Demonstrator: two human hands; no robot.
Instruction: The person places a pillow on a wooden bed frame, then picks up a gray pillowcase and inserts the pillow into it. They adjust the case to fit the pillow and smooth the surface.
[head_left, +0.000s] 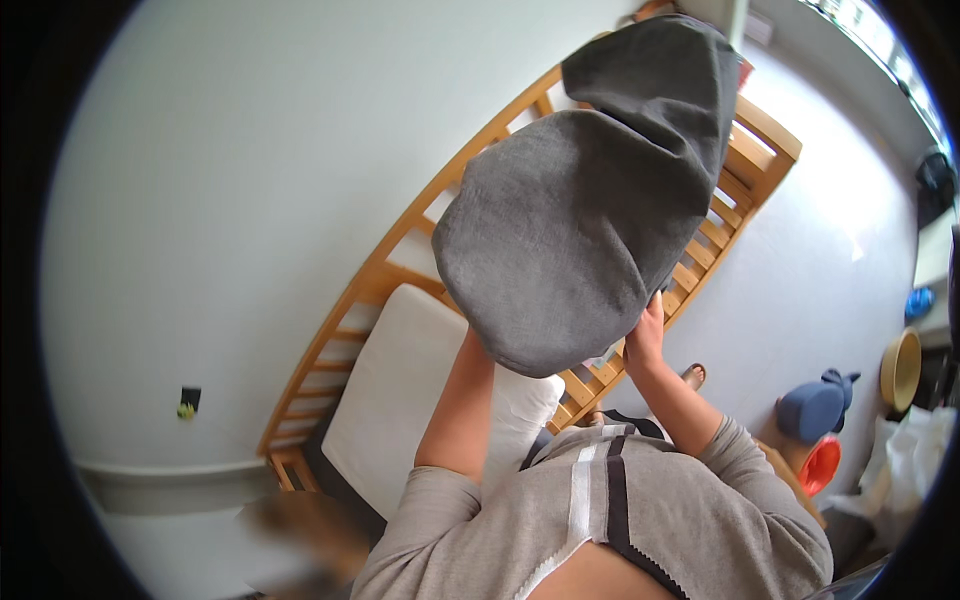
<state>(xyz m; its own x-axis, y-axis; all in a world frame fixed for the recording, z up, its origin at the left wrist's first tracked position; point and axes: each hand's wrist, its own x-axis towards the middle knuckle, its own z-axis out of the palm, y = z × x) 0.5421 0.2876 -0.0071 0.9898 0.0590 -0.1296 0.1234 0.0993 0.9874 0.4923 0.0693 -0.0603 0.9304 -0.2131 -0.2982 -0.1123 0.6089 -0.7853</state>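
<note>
A large grey fabric cushion cover (555, 225) is held up before me, its far end folded and creased. Behind its near edge my left hand is hidden; only the forearm shows, reaching up to the cloth. My right hand (646, 334) grips the cover's lower right edge, with the thumb visible. Under the cover stands a wooden sofa frame (697, 255) with slats. A white cushion (397, 375) lies on the frame's near end, below my left forearm, with a dark grey piece beneath it.
A pale wall (225, 225) runs along the frame's left side. On the floor at right are a blue stool (810, 411), a red-orange container (820, 465), a yellow basin (901, 369) and white plastic bags (911, 457). My sandalled foot (696, 375) stands beside the frame.
</note>
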